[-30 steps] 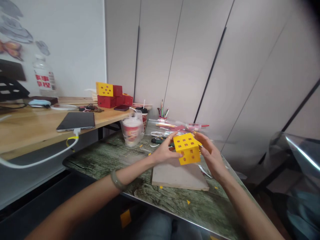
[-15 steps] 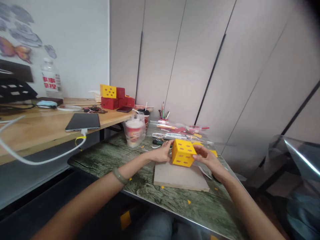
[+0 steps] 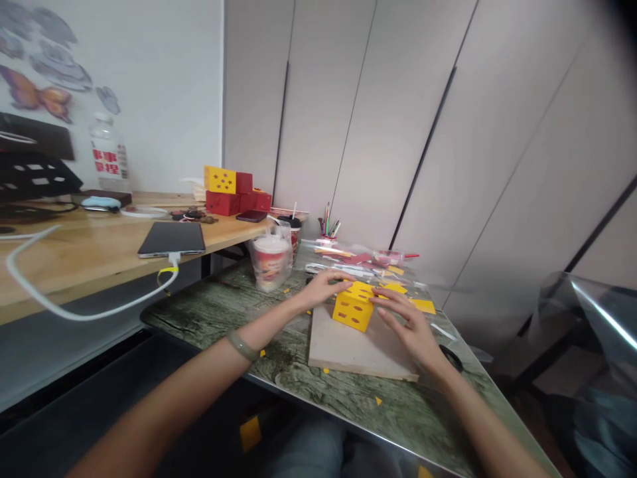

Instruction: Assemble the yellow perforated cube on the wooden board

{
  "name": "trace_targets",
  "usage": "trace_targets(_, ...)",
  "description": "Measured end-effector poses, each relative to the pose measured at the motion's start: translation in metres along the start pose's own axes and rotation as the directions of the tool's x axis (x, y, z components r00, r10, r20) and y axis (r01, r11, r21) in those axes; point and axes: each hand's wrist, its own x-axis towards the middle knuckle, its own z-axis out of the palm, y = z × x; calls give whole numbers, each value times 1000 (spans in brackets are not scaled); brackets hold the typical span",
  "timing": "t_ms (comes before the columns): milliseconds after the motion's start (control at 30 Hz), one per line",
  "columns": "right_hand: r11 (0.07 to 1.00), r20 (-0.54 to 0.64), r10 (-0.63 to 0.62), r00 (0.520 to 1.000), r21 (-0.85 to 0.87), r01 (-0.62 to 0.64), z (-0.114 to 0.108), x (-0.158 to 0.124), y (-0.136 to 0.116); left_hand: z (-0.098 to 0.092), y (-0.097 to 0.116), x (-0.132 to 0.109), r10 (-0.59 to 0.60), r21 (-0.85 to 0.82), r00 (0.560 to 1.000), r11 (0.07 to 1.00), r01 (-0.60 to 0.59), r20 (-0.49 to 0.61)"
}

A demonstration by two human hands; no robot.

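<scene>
Head view: yellow cube sits on grey board between both hands. Left hand fingers loosely spread, touching its top-left edge; right hand fingers flat, extended against its right side.

Red characters on the bottle label are unreadably blurred.

Both forearms reach forward, converging on yellow cube. Left hand at cube's left, palm down, fingers extended onto its top edge. Right hand at cube's right, fingers spread, fingertips touching it.
</scene>
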Motion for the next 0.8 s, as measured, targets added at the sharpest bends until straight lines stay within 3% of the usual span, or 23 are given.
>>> trace_targets(167, 999, -10, 0, 1000, 36, 0, 8, 1, -1, 1, -4, -1, -46, 58, 996, 997, 42, 81)
trace_targets(367, 998, -27, -18, 999, 63, 20, 11, 5, 4, 1, 2, -2, -82, 36, 992, 996, 79, 94)
trace_targets(533, 979, -52, 94, 994, 187, -83, 14, 1, 7, 3, 6, -6, -131, -69, 983, 988, 140, 126)
trace_targets(667, 957, -81, 179, 980, 243, -155, 19, -3, 12, 1, 3, -7, -71, 64, 978, 996, 60, 198)
trace_targets(800, 952, 5, 220, 976, 217, -216, 23, -4, 14, 0, 1, -8, -7, 115, 970, 993, -22, 244)
